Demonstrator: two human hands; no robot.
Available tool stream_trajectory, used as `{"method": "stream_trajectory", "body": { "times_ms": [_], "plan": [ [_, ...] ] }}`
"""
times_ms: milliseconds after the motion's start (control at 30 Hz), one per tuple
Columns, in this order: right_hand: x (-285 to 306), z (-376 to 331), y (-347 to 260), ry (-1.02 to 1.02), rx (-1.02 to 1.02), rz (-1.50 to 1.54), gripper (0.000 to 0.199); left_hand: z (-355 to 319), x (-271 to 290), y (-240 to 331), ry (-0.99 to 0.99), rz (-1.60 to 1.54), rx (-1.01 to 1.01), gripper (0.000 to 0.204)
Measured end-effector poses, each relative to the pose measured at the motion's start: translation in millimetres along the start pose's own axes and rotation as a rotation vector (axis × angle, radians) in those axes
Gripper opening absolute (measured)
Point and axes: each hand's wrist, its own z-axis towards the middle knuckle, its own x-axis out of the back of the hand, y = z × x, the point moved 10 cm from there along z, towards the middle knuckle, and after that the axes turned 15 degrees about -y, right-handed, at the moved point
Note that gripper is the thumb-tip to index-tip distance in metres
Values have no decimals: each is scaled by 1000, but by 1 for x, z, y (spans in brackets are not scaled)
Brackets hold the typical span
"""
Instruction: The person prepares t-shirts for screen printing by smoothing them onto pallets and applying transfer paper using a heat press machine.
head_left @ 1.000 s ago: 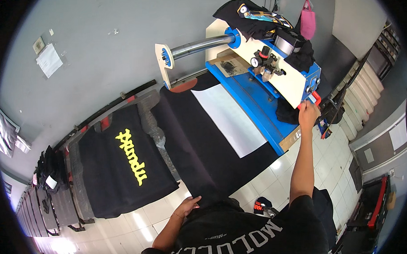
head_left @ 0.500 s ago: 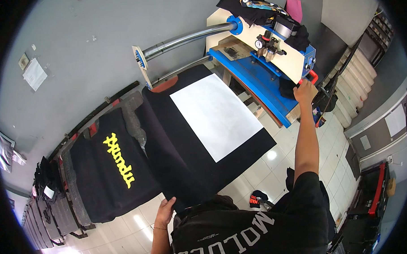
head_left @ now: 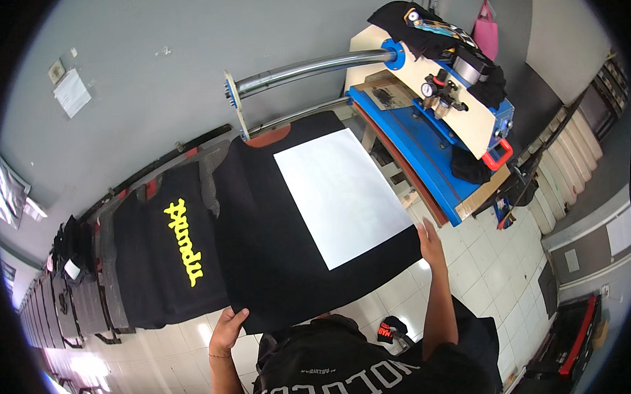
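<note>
A black T-shirt (head_left: pixel 261 233) lies spread over the press's lower plate, its hem toward me. On its right part rests a blank white sheet (head_left: pixel 347 196). My left hand (head_left: pixel 228 331) pinches the hem's left corner, thumb on top and fingers beneath. At the right corner of the hem, close to the sheet's near right corner, my right hand (head_left: pixel 431 245) has its fingers stretched out along the cloth edge. Left of this shirt, another black T-shirt (head_left: pixel 141 272) with yellow lettering (head_left: pixel 184 243) lies flat on a board.
The heat press head (head_left: pixel 431 137), blue and cream with a red handle (head_left: pixel 498 154), stands swung aside at the right. A steel tube (head_left: pixel 311 72) reaches left from it. More boards (head_left: pixel 45 310) line up at far left. A dark cap (head_left: pixel 392 329) is below on the tiled floor.
My right hand has let go of the red press handle and come down to the shirt's right corner. My left hand still holds the hem, which now lies flatter. The view has shifted somewhat.
</note>
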Motion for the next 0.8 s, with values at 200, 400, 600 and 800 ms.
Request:
{"method": "stream_trajectory", "body": {
  "times_ms": [200,400,600,800],
  "plan": [
    [-22,-37,145,-174,-597,647,44,2,-16,40,-47,288,27,16],
    [16,-23,56,-64,-192,756,15,4,-5,55,-45,285,-94,18],
    [55,-2,-141,-1,468,1048,46,-6,25,121,-81,116,-346,15],
    [84,-22,-337,155,733,947,53,-114,100,253,269,35,-848,38]
  ]
}}
